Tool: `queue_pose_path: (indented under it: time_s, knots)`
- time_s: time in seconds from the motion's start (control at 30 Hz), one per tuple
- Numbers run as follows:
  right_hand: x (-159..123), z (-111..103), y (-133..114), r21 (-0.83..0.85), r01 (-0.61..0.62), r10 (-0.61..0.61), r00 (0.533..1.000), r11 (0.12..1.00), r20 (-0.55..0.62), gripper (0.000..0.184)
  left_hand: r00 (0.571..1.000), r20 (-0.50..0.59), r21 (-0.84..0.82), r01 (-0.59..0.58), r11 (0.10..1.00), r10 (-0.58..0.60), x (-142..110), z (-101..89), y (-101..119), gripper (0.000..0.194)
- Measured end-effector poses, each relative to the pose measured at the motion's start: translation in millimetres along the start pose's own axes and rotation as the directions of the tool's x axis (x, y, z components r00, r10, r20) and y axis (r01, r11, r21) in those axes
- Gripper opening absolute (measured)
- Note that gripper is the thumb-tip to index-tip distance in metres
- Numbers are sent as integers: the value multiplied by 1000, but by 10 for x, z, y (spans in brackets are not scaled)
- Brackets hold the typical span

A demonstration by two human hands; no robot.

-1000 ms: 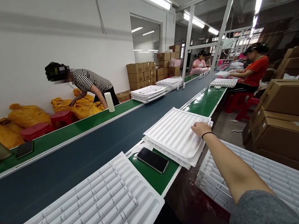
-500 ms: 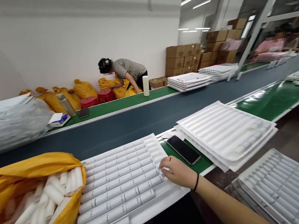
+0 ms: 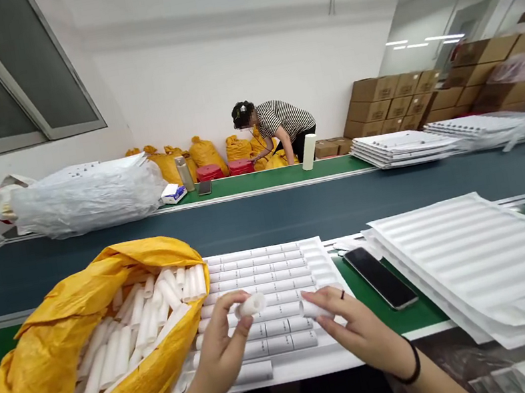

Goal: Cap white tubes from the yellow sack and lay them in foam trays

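My left hand (image 3: 223, 349) pinches a short white tube (image 3: 251, 305) over the white grooved tray (image 3: 323, 266) in front of me. My right hand (image 3: 354, 326) grips another white tube (image 3: 314, 309) just to its right, above the same tray. Several rows of the tray hold white tubes laid end to end. At my left an open yellow bag (image 3: 44, 370) is full of loose white tubes (image 3: 137, 320).
A black phone (image 3: 379, 277) lies on the green strip right of the tray. Stacked empty white trays (image 3: 488, 265) sit further right. A dark conveyor belt (image 3: 271, 218) runs across. Beyond it a person in a striped top (image 3: 282, 122) bends over yellow bags, near cardboard boxes (image 3: 408, 99).
My view swung left from the empty tray stack to the filled tray. My right hand left that stack and now holds a tube; my left hand came out of the bag with a tube.
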State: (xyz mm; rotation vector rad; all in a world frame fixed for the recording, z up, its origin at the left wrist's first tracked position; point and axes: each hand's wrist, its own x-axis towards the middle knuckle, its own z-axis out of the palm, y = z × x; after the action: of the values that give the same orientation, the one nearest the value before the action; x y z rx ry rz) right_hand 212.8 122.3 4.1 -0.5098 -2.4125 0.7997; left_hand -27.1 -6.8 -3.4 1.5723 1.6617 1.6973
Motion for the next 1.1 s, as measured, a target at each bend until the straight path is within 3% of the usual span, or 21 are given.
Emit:
queue_pose_path:
  time_s: [0.07, 0.17, 0.27, 0.43, 0.63, 0.93, 1.1]
  knots:
    - [-26, 41, -111, 72, 70, -63, 994, 995, -89, 37, 992, 125, 37, -41, 998, 36, -47, 79, 24, 26]
    - [-51, 77, -189, 97, 87, -62, 970, 991, -236, 28, 953, 290, 103, -127, 987, 92, -68, 124, 106, 30]
    - [-73, 16, -204, 34, 139, -126, 961, 990, -245, 30, 930, 353, 144, -164, 976, 104, -63, 99, 220, 33]
    - [-124, -102, -243, -42, 222, -225, 972, 974, -75, 43, 912, 407, 224, -151, 963, 48, -87, 72, 336, 33]
    - [-120, -103, -262, -110, 242, -248, 967, 964, -48, 42, 905, 426, 280, -145, 949, 12, -110, 129, 397, 28]
    - [-217, -42, -214, 24, 77, -76, 996, 997, -52, 31, 898, 397, 301, -321, 898, 188, -180, 179, 419, 30]
    - [-232, 7, -282, 106, 88, -83, 996, 990, -44, 31, 862, 415, 263, -421, 868, 292, -241, 267, 393, 52]
